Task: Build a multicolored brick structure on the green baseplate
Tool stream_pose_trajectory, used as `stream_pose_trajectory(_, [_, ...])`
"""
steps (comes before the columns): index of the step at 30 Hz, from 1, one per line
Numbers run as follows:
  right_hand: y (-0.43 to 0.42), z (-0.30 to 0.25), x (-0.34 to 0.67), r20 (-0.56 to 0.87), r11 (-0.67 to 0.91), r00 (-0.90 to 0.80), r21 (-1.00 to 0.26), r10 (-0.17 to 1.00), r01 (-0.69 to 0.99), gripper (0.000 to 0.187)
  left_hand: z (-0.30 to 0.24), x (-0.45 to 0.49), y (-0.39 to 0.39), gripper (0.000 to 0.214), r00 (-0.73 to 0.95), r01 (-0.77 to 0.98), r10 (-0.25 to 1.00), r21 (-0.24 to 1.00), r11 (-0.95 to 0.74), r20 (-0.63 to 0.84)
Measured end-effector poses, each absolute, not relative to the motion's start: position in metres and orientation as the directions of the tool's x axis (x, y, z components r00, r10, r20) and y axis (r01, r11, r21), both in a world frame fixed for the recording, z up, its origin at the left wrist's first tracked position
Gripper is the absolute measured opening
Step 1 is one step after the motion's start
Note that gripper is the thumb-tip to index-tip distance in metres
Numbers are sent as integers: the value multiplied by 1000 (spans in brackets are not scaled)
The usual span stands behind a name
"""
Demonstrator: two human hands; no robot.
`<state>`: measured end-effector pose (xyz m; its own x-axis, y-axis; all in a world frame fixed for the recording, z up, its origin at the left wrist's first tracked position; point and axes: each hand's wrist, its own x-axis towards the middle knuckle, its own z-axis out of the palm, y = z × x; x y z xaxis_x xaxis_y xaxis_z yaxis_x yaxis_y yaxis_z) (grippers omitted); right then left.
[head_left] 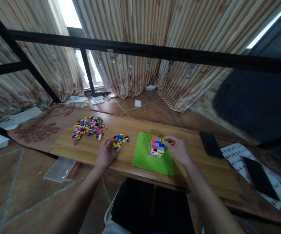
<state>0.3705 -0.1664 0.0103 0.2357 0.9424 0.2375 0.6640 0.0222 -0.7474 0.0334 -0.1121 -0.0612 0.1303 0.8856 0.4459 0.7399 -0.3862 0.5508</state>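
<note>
Multicoloured, the cube stood on a green plate on the table, just left of the nearer right hand, fingertips at its top edge, the left hand beside a small brick pile, neither grip's hold clear enough to tell.

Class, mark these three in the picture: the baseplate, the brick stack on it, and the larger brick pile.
Baseplate (141, 152): head view, bare studs left of the stack.
Brick stack (157, 145): head view, its top face.
Larger brick pile (89, 126): head view, its middle.
</note>
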Motion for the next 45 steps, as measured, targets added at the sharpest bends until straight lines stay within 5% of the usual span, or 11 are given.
stream_pose_trajectory(12, [-149,0,388,95,-7,150,-822,984,569,23,-62,34,-112,30,125,735,882,554,-390,455])
stream_pose_trajectory(21, [-134,30,390,-25,3,-29,-696,999,718,12,-58,35,-114,32,129,745,889,549,-379,440])
stream_pose_trajectory(30, [-133,22,392,-57,-9,-52,-755,997,655,14,-62,36,-113,32,118,749,893,552,-368,435])
stream_pose_trajectory(45, [-150,25,386,58,-64,275,-907,960,415,47,-61,35,-113,33,121,750,888,546,-375,443])
